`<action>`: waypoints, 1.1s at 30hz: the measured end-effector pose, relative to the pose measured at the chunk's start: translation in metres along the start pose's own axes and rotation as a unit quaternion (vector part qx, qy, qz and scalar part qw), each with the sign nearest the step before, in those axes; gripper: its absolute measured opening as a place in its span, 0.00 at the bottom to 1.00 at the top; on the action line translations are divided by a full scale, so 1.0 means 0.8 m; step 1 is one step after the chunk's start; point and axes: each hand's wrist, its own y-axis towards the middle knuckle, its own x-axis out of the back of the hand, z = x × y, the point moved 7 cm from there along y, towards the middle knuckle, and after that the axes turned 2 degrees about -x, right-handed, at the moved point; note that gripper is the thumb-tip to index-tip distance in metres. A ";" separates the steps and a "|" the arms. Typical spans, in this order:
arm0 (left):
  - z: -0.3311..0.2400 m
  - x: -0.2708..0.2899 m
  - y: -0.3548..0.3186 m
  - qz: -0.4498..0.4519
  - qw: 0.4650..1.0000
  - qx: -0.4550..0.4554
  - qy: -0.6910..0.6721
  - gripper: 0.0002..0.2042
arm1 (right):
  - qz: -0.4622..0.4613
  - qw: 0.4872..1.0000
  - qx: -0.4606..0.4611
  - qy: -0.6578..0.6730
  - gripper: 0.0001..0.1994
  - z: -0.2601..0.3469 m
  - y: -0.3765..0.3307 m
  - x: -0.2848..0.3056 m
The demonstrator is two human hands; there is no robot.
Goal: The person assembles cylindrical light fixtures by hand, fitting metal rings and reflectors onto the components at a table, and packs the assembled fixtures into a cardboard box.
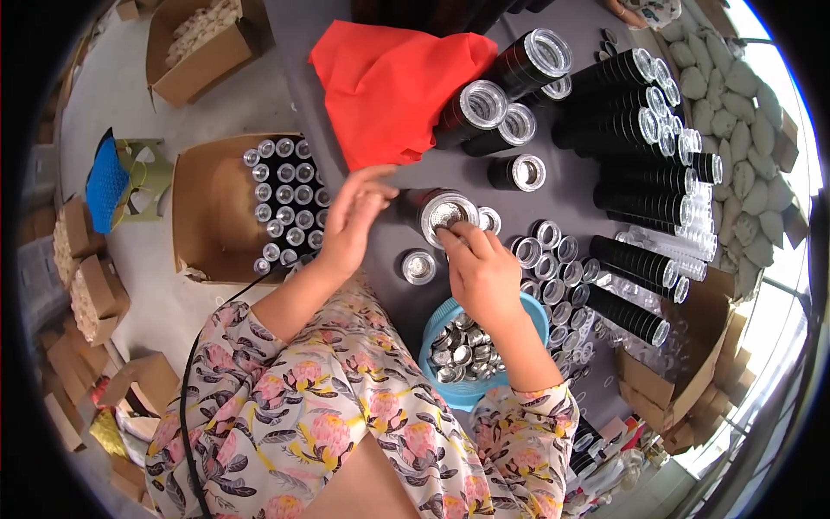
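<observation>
On the dark table lies a black cylindrical canister [415, 206], its clear-rimmed mouth turned toward me. A round silver cap [449, 208] sits in that mouth. The curled fingertips of my right hand [484, 266] are on the cap's lower edge and partly hide it. My left hand [347, 227] is left of the canister, fingers stretched and apart, holding nothing. A loose silver-and-clear cap [418, 267] rests just below the canister, and another clear ring [489, 220] shows behind it. Under my right forearm is a blue basket [435, 326] of silver caps.
A red cloth [389, 82] covers part of the table beyond my hands. Black clear-topped canisters [622, 130] stand in rows to the right, near clear rings [553, 268]. A cardboard box [207, 208] at left holds more canisters; another box [644, 381] is at lower right.
</observation>
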 end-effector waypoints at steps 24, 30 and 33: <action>0.020 -0.087 0.019 0.326 0.912 0.135 0.207 0.44 | 0.001 0.123 -0.460 0.879 0.32 -0.040 -0.036 -0.261; -0.002 -0.091 -0.020 0.225 0.940 0.042 0.251 0.31 | 0.057 0.174 -0.466 0.865 0.32 -0.026 -0.036 -0.247; -0.036 -0.071 -0.056 0.220 0.957 -0.050 0.184 0.33 | 0.075 0.205 -0.467 0.857 0.33 -0.019 -0.045 -0.240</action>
